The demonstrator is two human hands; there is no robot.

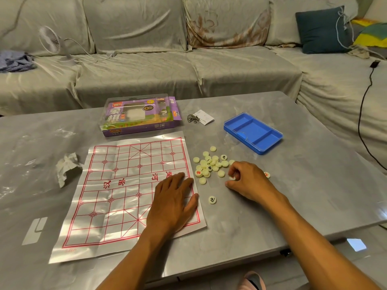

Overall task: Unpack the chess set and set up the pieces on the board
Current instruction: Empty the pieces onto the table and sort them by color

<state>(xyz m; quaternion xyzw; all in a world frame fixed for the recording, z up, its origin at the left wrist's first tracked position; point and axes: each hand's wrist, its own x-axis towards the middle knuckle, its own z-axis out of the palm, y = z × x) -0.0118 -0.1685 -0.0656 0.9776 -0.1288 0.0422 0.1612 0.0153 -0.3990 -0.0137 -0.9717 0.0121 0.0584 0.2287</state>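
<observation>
A white paper board (117, 193) with a red grid lies flat on the grey table (293, 185), with no pieces on it. My left hand (173, 201) rests flat on its right edge, fingers straight. A heap of cream round pieces (209, 164) lies on the table right of the board. One piece (212, 200) sits apart nearer me, and another (266, 174) shows past my right hand. My right hand (249, 181) sits at the heap's right side, fingers curled, pinching a piece (232, 177) that is mostly hidden.
The purple chess box (138, 116) stands behind the board. An empty blue tray (253, 132) lies at the right back. Keys with a white tag (199, 118) lie between them. A crumpled tissue (67, 166) sits left of the board. A sofa runs behind the table.
</observation>
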